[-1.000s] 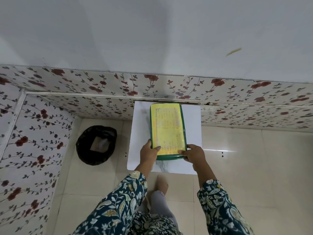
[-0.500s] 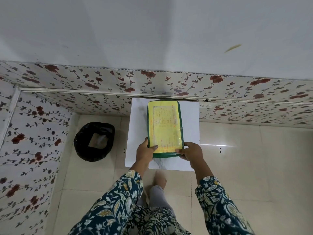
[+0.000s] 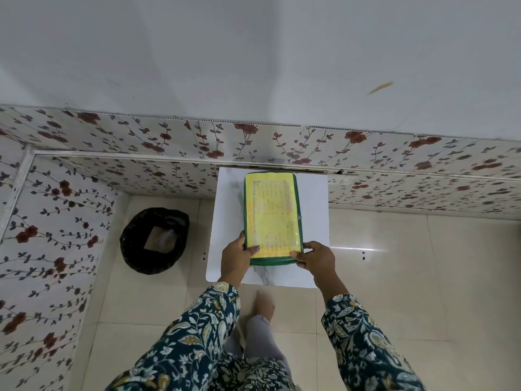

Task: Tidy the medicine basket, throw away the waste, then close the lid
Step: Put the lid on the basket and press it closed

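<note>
On the white table [image 3: 313, 193], both hands clasp the near end of the lidded medicine basket [image 3: 272, 218].
Left of the fingers sits the black bin [image 3: 154, 240]; left hand [image 3: 234, 256] wraps the near-left corner, right hand [image 3: 317, 258] the near-right; the lid looks glossy, probably slippery, the box rigid and light; grip the green rim.

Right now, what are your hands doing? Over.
Left hand and right hand grip the box at its near corners. Lid on. Bin left, apart.
</note>
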{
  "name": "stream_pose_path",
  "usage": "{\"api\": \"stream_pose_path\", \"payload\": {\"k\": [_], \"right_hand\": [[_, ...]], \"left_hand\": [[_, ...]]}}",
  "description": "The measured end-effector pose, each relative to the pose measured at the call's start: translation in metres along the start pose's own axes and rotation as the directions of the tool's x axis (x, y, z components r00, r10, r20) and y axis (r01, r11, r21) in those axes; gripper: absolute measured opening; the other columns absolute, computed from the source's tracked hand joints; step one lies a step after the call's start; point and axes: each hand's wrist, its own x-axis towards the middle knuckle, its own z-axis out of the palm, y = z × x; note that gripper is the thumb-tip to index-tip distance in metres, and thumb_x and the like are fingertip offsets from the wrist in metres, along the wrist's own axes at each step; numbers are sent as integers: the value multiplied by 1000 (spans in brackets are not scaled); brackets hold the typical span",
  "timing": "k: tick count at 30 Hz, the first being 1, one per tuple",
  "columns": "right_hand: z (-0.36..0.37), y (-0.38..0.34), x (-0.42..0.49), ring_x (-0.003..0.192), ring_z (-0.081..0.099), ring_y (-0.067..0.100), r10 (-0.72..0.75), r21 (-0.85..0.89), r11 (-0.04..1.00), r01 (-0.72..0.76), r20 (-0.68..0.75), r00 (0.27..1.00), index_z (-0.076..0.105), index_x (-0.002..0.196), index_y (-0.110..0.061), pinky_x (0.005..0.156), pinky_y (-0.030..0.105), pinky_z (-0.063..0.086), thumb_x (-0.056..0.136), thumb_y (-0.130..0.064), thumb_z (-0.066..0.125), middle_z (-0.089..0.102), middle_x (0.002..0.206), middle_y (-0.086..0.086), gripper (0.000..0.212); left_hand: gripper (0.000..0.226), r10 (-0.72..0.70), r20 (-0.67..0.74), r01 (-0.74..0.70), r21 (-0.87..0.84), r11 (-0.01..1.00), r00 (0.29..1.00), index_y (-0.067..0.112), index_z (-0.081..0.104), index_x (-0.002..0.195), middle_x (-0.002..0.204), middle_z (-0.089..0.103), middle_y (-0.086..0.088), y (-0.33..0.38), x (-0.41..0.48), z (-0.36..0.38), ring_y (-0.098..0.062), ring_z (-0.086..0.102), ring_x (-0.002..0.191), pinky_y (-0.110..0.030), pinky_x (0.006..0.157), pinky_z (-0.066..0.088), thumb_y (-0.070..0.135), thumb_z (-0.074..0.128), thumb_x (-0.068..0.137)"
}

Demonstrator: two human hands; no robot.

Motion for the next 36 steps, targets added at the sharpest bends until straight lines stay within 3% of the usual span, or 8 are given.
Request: {"api": "stream_pose_path", "payload": {"k": [5, 9, 12, 15, 18, 26, 32, 36], "right_hand": [[4, 1, -4, 82, 64, 27, 10, 14, 1000, -11, 33, 999, 56, 115, 5, 55, 15, 56, 73, -8, 76, 64, 96, 19, 49], [12, -31, 4, 122, 51, 31, -207, -356, 915, 191, -8, 978, 35, 139, -5, 99, 38, 43, 84, -26, 65, 47, 137, 19, 66], [19, -75, 19, 144, 20, 28, -463, -535, 728, 430, 80, 883, 16, 146, -12, 114, 44, 26, 93, -26, 49, 17, 157, 10, 64], [28, -98, 45, 148, 0, 22, -484, -710, 482, 514, 273, 831, 1, 148, -10, 118, 44, 17, 97, -28, 39, -4, 160, 6, 66], [32, -91, 59, 147, -10, 22, -456, -802, 324, 502, 333, 825, -7, 147, -8, 118, 45, 19, 98, -27, 35, -13, 158, 8, 67], [34, -90, 66, 145, -16, 18, -463, -762, 375, 529, 340, 818, -11, 146, -13, 120, 46, 12, 98, -25, 34, -18, 158, 4, 67], [18, -75, 29, 134, 36, 39, -162, -487, 848, 211, 141, 977, 19, 144, -7, 107, 50, 37, 87, -32, 59, 21, 154, 18, 74], [12, -29, 9, 64, 63, 26, 107, -148, 986, -82, 177, 978, 53, 106, 5, 60, 32, 59, 79, -8, 70, 63, 85, 16, 34]], "left_hand": [[60, 35, -3, -35, 54, 998, 999, 17, 32, 141, 137, 55, -12, 14, -3, -5, -32, 57, 118, -50, 99, 48, 16, 61, 88], [86, 98, -88, -71, 267, 961, 991, 16, -2, 149, 159, 12, -10, 59, 4, -6, -33, 17, 144, -48, 115, 26, 24, 60, 89], [79, 377, 26, -297, 666, 684, 926, 14, -4, 148, 160, -10, -7, 95, 33, -10, -28, -8, 147, -50, 119, 10, 25, 52, 93], [75, 356, 243, -382, 834, 398, 902, 11, -6, 148, 159, -15, -7, 109, 63, -22, -23, -9, 147, -44, 120, 9, 24, 46, 96], [76, 319, 330, -433, 832, 347, 889, 9, -8, 147, 158, -18, -8, 103, 77, -30, -23, 2, 148, -42, 118, 18, 22, 46, 96], [75, 337, 349, -450, 843, 296, 874, 9, -10, 147, 157, -20, -7, 101, 85, -31, -22, 7, 147, -42, 118, 20, 24, 43, 97], [90, 103, 58, -118, 404, 907, 993, 12, -4, 149, 160, 6, -9, 78, 41, -28, -28, 20, 144, -41, 112, 30, 28, 61, 88], [47, -4, -30, 11, 257, 966, 1000, 3, 54, 123, 125, 62, -18, 40, 19, -16, -32, 60, 108, -38, 91, 52, 22, 69, 82]]}}
